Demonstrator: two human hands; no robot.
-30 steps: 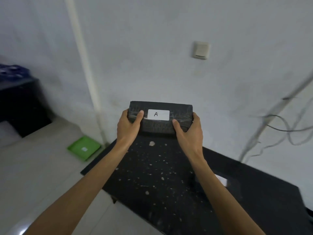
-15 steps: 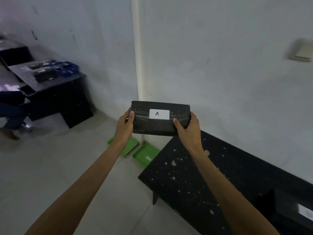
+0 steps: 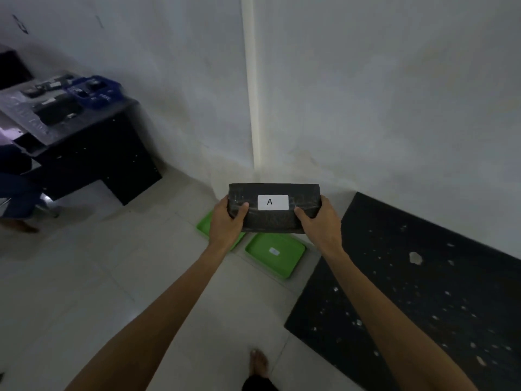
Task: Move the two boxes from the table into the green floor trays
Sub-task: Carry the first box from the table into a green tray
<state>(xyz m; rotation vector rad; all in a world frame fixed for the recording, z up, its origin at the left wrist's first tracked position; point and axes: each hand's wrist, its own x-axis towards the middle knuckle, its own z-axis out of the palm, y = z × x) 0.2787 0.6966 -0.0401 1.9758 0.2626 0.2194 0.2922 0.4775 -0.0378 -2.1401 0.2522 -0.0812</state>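
Note:
A black box [image 3: 275, 218] with a white label marked "A" is held in the air above the floor, near the room's corner. My left hand [image 3: 225, 221] grips its left end and my right hand [image 3: 318, 224] grips its right end. Below the box, two green trays lie side by side on the tiled floor: the right tray [image 3: 275, 256] shows fully with a small label inside, the left tray [image 3: 205, 225] is mostly hidden by my left hand. The second box is out of view.
The black speckled table [image 3: 423, 292] stands to the right against the wall. A dark desk [image 3: 93, 153] with a blue bin and clutter sits at the far left, with a seated person's legs beside it. My bare foot [image 3: 259, 362] is on the floor.
The view has swung left and downward, away from the table. The box, still in both hands, has left the tabletop and now hangs over the floor trays.

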